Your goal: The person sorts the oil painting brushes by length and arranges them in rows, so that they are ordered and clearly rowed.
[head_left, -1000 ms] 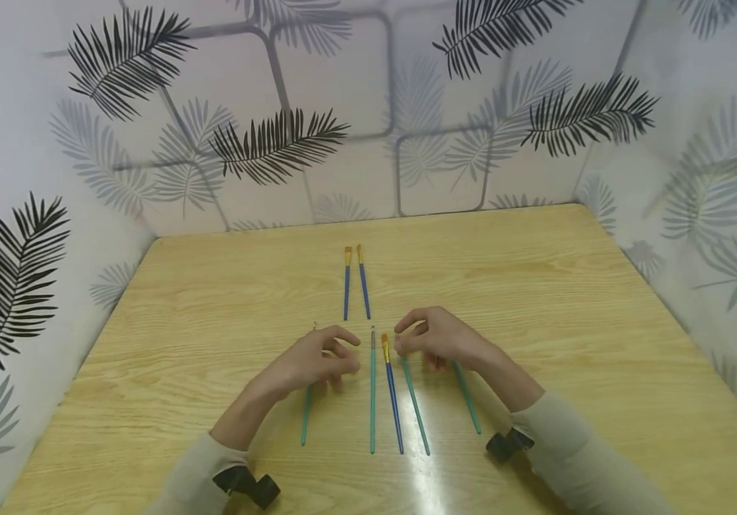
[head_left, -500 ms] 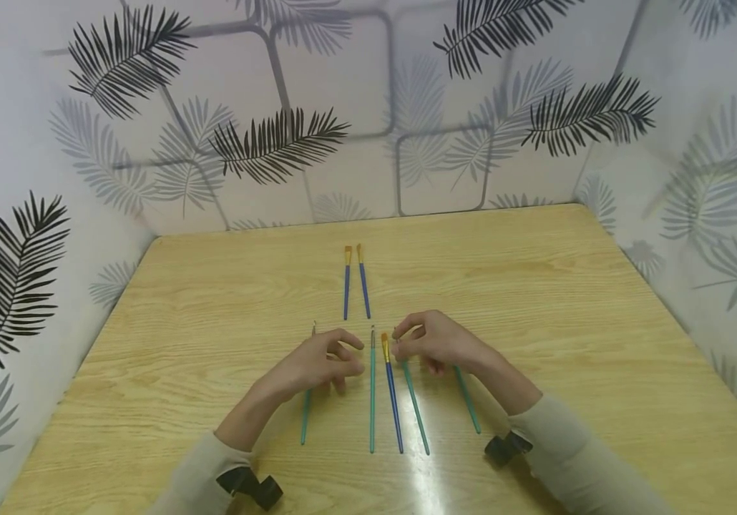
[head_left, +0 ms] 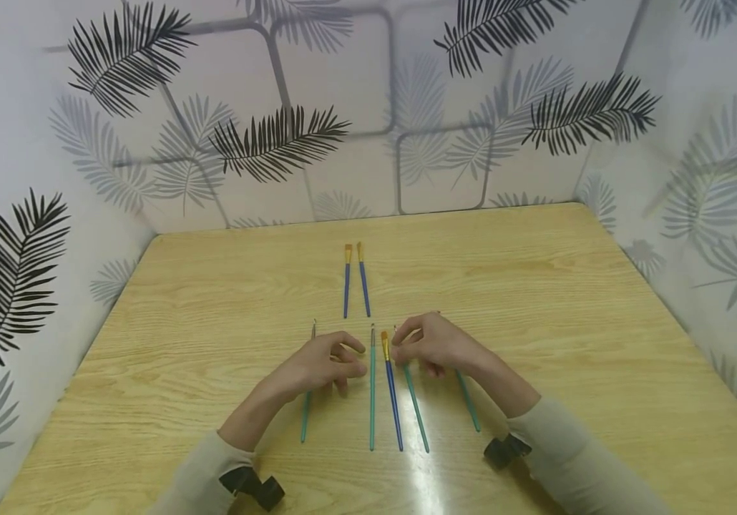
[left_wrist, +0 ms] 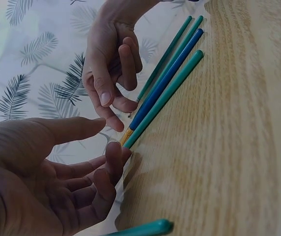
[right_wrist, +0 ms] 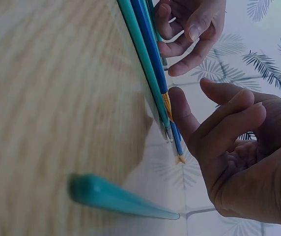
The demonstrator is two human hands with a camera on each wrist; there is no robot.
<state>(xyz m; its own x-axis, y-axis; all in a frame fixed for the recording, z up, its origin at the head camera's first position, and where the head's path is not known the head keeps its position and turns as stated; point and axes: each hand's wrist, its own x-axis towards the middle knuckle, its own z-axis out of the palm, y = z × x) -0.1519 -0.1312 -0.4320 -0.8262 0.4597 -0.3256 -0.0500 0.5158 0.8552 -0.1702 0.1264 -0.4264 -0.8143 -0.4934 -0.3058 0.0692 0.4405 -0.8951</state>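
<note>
My left hand (head_left: 323, 363) hovers above a green paintbrush (head_left: 305, 418), its fingers loosely bent and nothing between them. Just right of its fingertips lie a second green paintbrush (head_left: 372, 400) and a blue paintbrush (head_left: 394, 408) with a golden ferrule. My right hand (head_left: 441, 346) is over the upper parts of two more green brushes, an inner one (head_left: 417, 418) and an outer one (head_left: 468, 404). In the right wrist view, the right hand (right_wrist: 248, 147) has relaxed fingers holding nothing. The left wrist view shows the left hand's (left_wrist: 57, 182) thumb apart from its fingers.
Two blue paintbrushes, one flat (head_left: 346, 290) and one narrower (head_left: 365, 290), lie farther back on the wooden table (head_left: 214, 286). Behind the table rises a pale wall covering (head_left: 343, 172) with a leaf pattern. Both wrists wear a small black camera.
My left hand has drifted slightly right, closer to the middle green paintbrush. The right hand has barely moved. The brushes lie as before.
</note>
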